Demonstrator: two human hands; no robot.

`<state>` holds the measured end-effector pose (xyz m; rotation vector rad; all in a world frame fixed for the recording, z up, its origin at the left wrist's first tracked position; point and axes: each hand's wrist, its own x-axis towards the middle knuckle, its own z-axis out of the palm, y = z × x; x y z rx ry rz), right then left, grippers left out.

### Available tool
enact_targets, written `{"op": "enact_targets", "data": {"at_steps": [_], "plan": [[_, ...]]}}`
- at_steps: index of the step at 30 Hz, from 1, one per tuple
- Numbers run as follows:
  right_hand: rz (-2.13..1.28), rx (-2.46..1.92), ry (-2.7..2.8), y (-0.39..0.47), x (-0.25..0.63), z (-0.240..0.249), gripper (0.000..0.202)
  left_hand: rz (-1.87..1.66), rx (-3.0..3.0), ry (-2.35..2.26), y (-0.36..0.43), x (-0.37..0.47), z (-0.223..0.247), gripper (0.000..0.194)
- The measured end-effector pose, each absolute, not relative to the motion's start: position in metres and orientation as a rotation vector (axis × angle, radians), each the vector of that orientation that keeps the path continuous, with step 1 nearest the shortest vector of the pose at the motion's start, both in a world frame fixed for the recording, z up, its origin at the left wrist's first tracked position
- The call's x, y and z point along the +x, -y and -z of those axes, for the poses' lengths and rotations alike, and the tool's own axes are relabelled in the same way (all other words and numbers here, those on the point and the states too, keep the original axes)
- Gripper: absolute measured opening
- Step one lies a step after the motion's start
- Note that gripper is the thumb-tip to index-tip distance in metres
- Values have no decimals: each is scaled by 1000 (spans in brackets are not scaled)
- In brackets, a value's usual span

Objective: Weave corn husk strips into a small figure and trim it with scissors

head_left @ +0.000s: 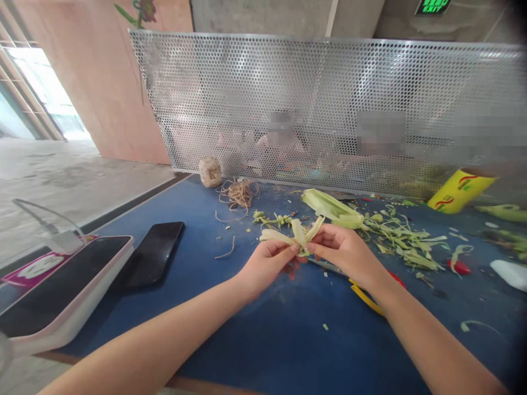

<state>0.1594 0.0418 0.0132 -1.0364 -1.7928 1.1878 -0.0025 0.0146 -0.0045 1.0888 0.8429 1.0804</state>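
Observation:
Between my two hands is a small piece made of pale green corn husk strips (300, 233), its ends fanning upward and to the left. My left hand (269, 258) pinches its left side between thumb and fingers. From the other side my right hand (340, 247) grips it, with thumb and index finger close to my left fingertips. Scissors with red and yellow handles (366, 298) lie on the table, partly hidden under my right forearm. Just beyond my right hand rests a larger folded corn husk (331, 207).
Shredded husk strips (407, 241) are scattered right of my hands. A tangle of brown twine (239, 195) and a pale block (210, 171) sit at the back left. Phones (154, 255) lie on the left. A yellow roll (461, 190) stands near the perforated metal screen (255, 82); people sit behind it.

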Motion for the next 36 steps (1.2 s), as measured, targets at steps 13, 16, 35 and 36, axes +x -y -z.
{"op": "enact_targets", "data": {"at_steps": [13, 16, 35, 36], "plan": [[-1125, -1077, 1768, -41, 158, -6, 20, -1036, 1258, -924, -14, -5, 3, 27], [-1099, -1082, 1762, -41, 157, -5, 20, -1040, 1231, -934, -14, -4, 4, 32], [-1096, -1026, 1654, -38, 159, -12, 17, -1084, 1193, -931, -15, -3, 4, 26], [-1085, -1028, 1657, -38, 159, -13, 17, -1091, 1206, -944, -15, -4, 3, 26]]}}
